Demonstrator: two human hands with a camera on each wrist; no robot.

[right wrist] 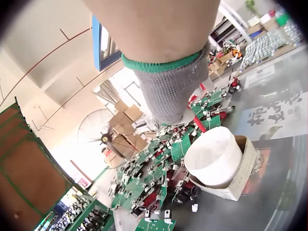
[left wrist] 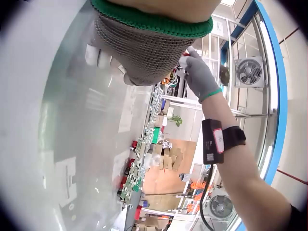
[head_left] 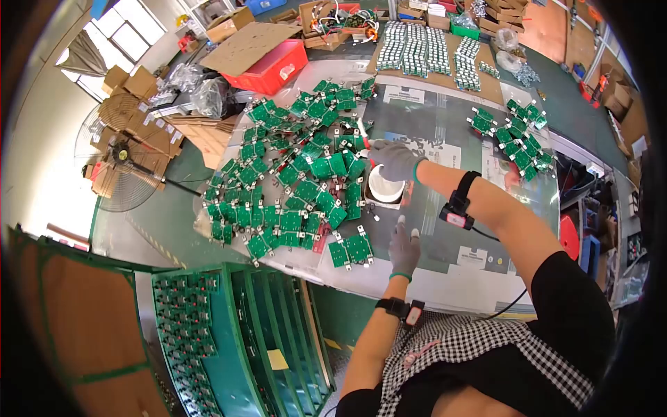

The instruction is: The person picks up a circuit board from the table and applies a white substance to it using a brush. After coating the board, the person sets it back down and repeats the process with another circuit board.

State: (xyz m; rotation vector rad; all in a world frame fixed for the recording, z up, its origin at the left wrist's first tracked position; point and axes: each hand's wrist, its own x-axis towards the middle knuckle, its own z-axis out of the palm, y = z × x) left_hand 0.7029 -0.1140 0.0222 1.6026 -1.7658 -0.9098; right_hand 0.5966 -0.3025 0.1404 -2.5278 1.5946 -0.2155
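My gloved right hand (head_left: 397, 161) grips a slim red-and-white tool (head_left: 365, 143) beside a white tub (head_left: 384, 186); I cannot tell the tool's exact kind. In the right wrist view, a red end of the tool (right wrist: 199, 123) sticks out under the glove, close to the tub's rim. The tub sits in a small cardboard box (right wrist: 243, 173). My left hand (head_left: 404, 251), also gloved, is held over the near side of the table with fingers extended and nothing in them. A green circuit board (head_left: 351, 249) lies left of it.
Many green circuit boards (head_left: 288, 219) are heaped on the left of the table, and a smaller group (head_left: 517, 142) lies at the right. Rows of small white-topped parts (head_left: 415, 48) stand on cardboard at the back, near a red bin (head_left: 274, 69). A green rack (head_left: 240, 333) stands in front.
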